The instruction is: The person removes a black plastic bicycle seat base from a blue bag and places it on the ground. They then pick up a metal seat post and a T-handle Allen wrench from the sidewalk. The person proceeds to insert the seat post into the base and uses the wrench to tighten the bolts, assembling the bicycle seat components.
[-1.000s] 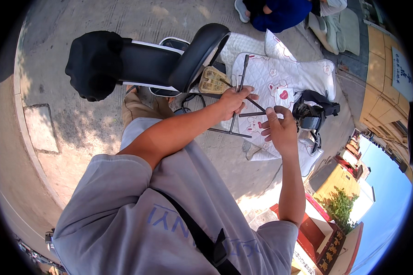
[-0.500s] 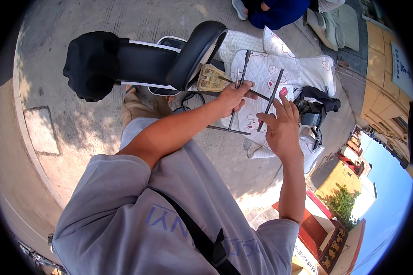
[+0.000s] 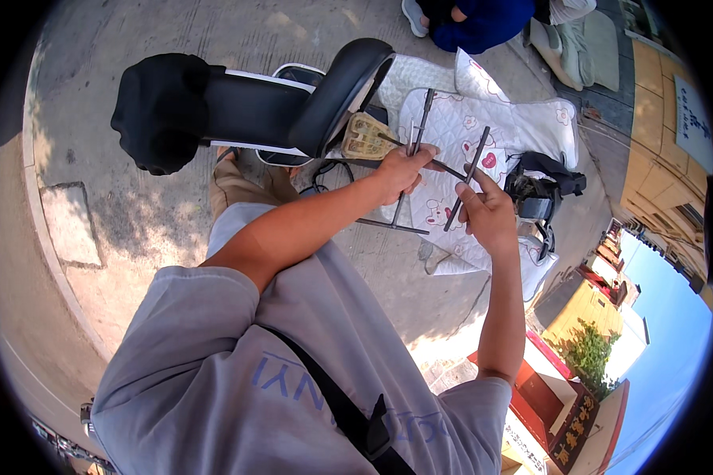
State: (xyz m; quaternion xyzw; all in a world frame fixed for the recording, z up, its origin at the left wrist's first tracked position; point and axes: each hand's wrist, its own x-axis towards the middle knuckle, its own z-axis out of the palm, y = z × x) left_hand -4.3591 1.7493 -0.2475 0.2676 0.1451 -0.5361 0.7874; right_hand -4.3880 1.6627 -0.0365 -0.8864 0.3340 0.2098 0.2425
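Observation:
A frame of thin dark metal rods (image 3: 421,119) is held up before me, over a patterned quilt. My left hand (image 3: 404,171) is closed around it where a long rod meets a crossbar. At its right end, my right hand (image 3: 491,215) closes on another crossbar (image 3: 478,146), the thumb and fingers pressed to the rod. A further bar (image 3: 372,222) extends along the frame's near end. Just beyond my left hand is a yellowish tapered panel (image 3: 365,136) beside the scooter's black backrest (image 3: 342,91). My palms hide the parts they grip.
A scooter's black seat (image 3: 249,109) and a lumpy black cover (image 3: 160,115) lie left. The white quilted cover (image 3: 523,119) drapes at right, near a dark bundle (image 3: 535,186). A cable loop (image 3: 323,170) hangs near my legs. A person in blue (image 3: 483,24) is at the top.
My right hand has moved in from beside the right crossbar, its fingers spread before, and closed on it. My left hand keeps its grip in nearly the same place.

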